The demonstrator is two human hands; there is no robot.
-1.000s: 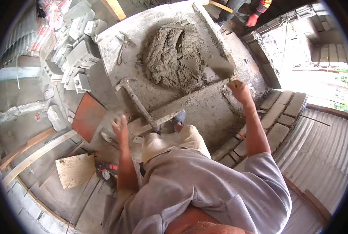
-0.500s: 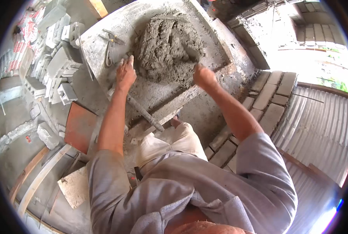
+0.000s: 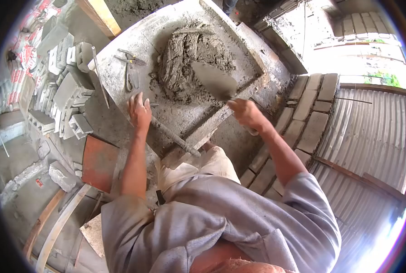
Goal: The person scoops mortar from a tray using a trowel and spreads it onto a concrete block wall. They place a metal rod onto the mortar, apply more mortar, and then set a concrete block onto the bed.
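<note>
Hammer [image 3: 173,136] head is mostly hidden under L hand [image 3: 140,110], fingers loosely apart; contact can't tell. R hand [image 3: 247,113] grips trowel [image 3: 215,82], blade over mortar [image 3: 189,57], less blurred vs. prev.

Head view, apparently steeply downward.

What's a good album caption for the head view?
Right hand grips a trowel at a mortar mound; left hand near a hammer.

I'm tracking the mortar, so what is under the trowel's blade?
The right hand holds the trowel. The grey mortar heap shows past its blade's left edge. What lies directly beneath the blade is covered; whether blade and mortar touch cannot be told.
</note>
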